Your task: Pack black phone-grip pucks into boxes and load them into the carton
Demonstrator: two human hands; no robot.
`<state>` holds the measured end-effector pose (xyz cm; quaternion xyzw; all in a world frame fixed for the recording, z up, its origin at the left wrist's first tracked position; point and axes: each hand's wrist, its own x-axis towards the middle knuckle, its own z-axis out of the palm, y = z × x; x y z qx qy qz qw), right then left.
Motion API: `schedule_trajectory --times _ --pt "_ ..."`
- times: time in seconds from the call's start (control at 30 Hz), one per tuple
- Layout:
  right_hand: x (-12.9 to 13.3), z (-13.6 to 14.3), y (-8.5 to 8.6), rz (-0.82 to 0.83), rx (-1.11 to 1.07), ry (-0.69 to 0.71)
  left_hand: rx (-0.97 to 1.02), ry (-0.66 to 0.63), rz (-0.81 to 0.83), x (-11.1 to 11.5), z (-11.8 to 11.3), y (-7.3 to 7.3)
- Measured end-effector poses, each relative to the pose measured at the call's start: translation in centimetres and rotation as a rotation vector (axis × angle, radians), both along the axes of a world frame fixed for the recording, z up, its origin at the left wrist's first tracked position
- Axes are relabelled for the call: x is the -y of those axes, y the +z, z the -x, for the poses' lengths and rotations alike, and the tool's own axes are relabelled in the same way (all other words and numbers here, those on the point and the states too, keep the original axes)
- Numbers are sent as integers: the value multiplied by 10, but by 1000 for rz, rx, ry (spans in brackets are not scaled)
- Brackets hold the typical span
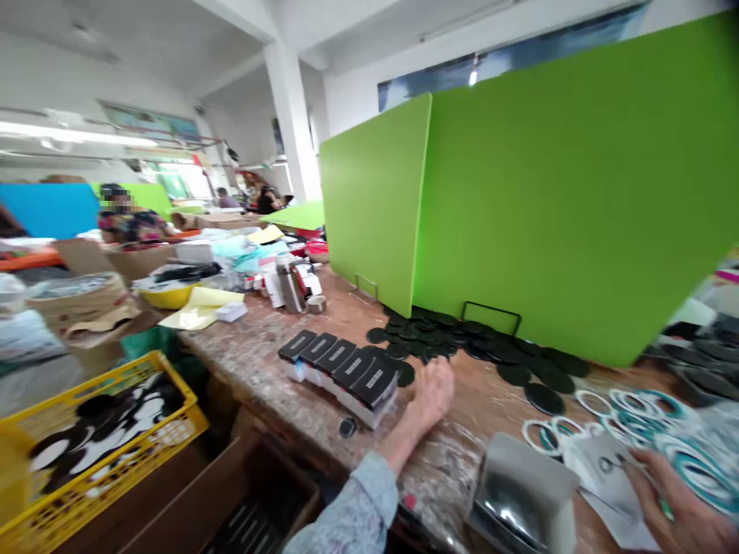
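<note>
Left fingers [434, 371] curl beside the black discs [490, 344], grip hidden from view; their heap stretches rightward just beyond, nearer these than the right fingers [638, 492], which seem closed on a slim tool [653, 478]

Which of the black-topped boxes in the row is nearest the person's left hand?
The box at the row's right end; the other four stand farther left, away from the left hand.

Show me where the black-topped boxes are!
The black-topped boxes stand on the table, near the middle of the head view, just left of the left hand.
</note>
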<state>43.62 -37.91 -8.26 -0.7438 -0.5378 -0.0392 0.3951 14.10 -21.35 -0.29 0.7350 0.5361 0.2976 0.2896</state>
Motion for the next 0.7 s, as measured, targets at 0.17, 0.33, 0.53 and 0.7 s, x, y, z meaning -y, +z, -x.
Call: schedule_trajectory --times 0.17,0.33,0.53,0.7 --pt "-13 59 68 13 -588 -15 306 -57 212 -8 -8 11" --pt "-59 117 76 -89 -931 240 536 -165 334 8 -29 12" --pt "-61 125 88 -103 -993 343 639 -217 383 30 -23 23" --pt "6 115 129 -217 -690 174 724 -415 472 88 20 19"
